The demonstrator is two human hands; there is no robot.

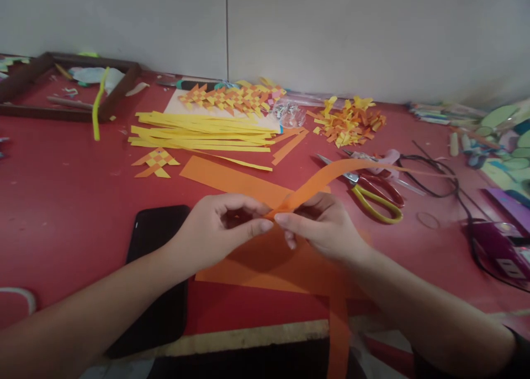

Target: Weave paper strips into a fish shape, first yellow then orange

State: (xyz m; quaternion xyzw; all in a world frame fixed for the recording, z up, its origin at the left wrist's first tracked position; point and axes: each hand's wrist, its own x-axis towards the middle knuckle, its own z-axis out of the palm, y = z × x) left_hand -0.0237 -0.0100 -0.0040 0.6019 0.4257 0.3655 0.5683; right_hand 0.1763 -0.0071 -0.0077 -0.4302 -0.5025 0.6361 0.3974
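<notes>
Both my hands meet over the middle of the table, pinching a folded part of an orange paper strip. My left hand grips it between thumb and fingers from the left, and my right hand does so from the right. One end of the strip curves up and away to the right. Another orange length hangs over the table's front edge; whether it is the same strip, I cannot tell. Under my hands lie orange paper sheets. A woven orange-and-yellow paper fish rests beyond my left hand.
Yellow paper strips lie behind the sheets, near a row of woven fish and a pile of paper scraps. Scissors and a corded glue gun are to the right. A black phone lies under my left forearm.
</notes>
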